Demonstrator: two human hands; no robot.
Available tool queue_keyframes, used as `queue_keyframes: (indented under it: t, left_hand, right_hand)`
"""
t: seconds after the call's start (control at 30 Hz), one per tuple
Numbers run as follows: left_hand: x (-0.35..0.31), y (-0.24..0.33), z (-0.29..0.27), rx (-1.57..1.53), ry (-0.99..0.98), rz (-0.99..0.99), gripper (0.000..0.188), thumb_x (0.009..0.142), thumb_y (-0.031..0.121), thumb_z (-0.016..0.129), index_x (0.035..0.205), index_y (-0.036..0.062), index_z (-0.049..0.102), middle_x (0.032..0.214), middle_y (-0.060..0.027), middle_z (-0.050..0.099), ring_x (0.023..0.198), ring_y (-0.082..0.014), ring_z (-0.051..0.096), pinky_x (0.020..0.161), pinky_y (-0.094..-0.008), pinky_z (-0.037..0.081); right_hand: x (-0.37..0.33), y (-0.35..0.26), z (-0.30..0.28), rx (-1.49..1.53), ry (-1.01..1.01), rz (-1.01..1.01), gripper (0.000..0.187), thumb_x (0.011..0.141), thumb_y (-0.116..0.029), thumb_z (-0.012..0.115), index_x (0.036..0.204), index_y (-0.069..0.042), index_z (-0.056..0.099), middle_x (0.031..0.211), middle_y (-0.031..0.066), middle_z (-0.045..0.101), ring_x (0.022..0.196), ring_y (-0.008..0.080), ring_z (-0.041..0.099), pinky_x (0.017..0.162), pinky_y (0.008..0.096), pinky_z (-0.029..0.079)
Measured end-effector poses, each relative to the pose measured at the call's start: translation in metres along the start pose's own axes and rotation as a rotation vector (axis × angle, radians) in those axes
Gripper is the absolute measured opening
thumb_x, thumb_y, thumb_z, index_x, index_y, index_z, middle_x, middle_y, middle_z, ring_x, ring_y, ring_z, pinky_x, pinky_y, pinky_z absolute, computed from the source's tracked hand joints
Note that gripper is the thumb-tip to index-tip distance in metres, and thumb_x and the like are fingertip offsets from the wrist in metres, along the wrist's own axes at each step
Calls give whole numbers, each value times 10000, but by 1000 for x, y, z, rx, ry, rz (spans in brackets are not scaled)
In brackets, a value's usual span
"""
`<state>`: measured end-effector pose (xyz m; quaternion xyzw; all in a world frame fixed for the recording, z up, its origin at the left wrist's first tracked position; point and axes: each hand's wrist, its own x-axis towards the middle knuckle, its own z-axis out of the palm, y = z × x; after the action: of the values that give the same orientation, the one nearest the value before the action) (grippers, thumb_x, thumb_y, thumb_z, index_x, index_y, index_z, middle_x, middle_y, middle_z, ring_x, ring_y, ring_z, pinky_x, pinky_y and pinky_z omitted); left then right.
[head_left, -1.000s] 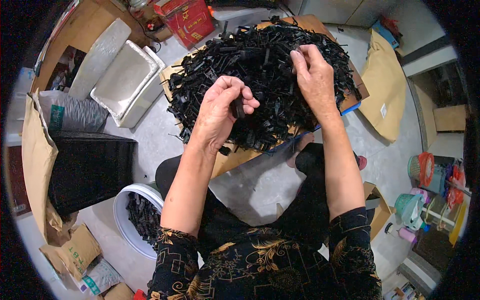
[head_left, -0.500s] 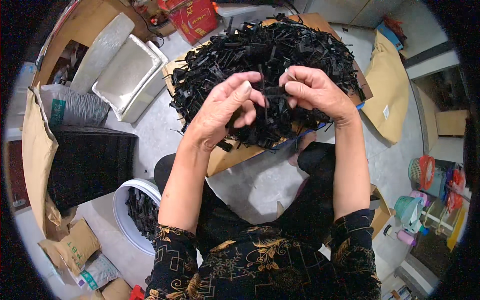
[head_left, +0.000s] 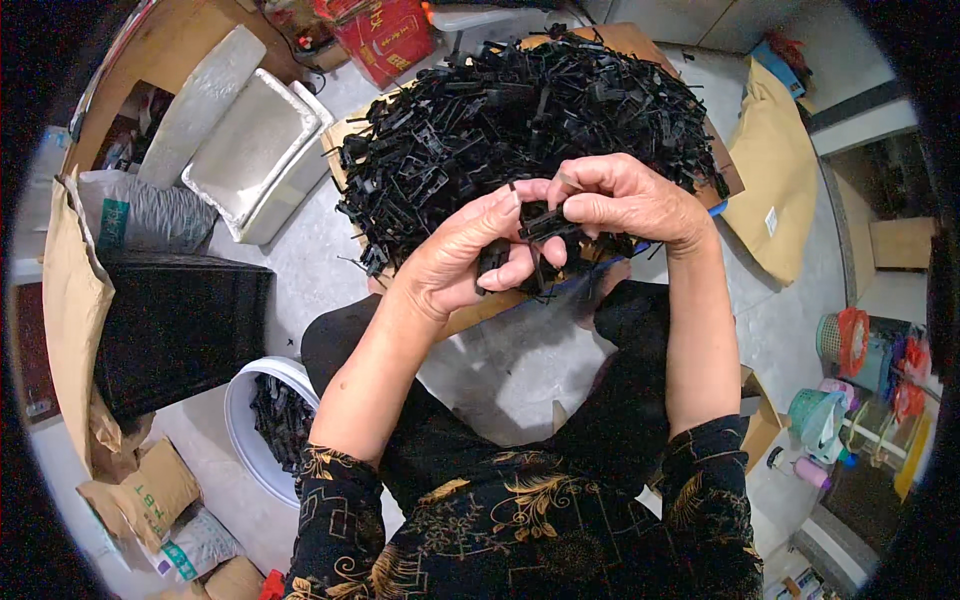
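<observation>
Both my hands meet over the near edge of a large heap of black plastic parts (head_left: 520, 110). My left hand (head_left: 480, 245) is closed, with dark plastic pieces between its curled fingers and palm. Thumb and forefinger of my right hand (head_left: 620, 205) pinch one end of a small black plastic part (head_left: 545, 222), whose other end touches my left fingertips. A thin, pale sliver sticks out by my right forefinger; I cannot make out what it is. The heap lies on a brown board (head_left: 480, 312) in front of my knees.
At my left stands a white bucket (head_left: 236, 425) holding more black parts. Beyond it are a black box (head_left: 185, 330) and a white foam box (head_left: 250, 150). A tan sack (head_left: 770, 170) lies right of the heap; a red box (head_left: 380, 40) is behind it.
My hands have come lower and closer together, toward me. The left fingers have curled in round dark pieces, and a black part now spans between both hands.
</observation>
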<state>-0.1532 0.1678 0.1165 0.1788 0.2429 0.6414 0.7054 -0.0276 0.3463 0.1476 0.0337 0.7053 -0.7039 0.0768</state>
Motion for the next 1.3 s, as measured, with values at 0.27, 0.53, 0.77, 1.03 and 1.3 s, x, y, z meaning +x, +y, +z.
queue_keyframes:
  t: [0.27,0.53,0.77,1.03,1.3]
  left_hand:
    - [3,-11,1,-170,61,-61,359,896,213,561,1201,72,435,865,-184,614,421,-96,443,355,-166,305]
    - [8,-4,7,405,332,158,419,853,144,607,1215,77,407,837,-101,605,565,-105,557,412,-168,363]
    - [5,3,12,676,493,336,361,834,-4,570,1150,54,406,757,-29,554,555,-80,553,421,-158,373]
    - [6,6,13,927,570,345,345,840,59,602,1115,73,393,757,-31,538,565,-87,562,430,-188,403]
    - [10,2,2,1093,600,419,343,807,14,604,1078,53,398,741,-41,526,576,-87,527,494,-229,434]
  right_hand:
    - [0,-1,-1,-83,-57,24,154,874,-178,587,897,-26,587,727,-51,523,629,19,429,553,176,362]
    - [18,10,17,-29,270,-120,156,916,-200,522,982,-59,530,694,-59,461,613,26,403,520,182,324]
    - [22,12,31,-49,285,-108,245,960,-311,441,910,-79,503,630,-54,381,542,32,337,454,191,251]
    - [25,15,38,-153,286,-111,243,957,-284,449,917,-53,514,688,-30,425,606,57,395,533,212,347]
    - [31,25,41,-313,357,-175,207,953,-212,456,963,-16,525,683,-11,447,608,72,413,542,231,373]
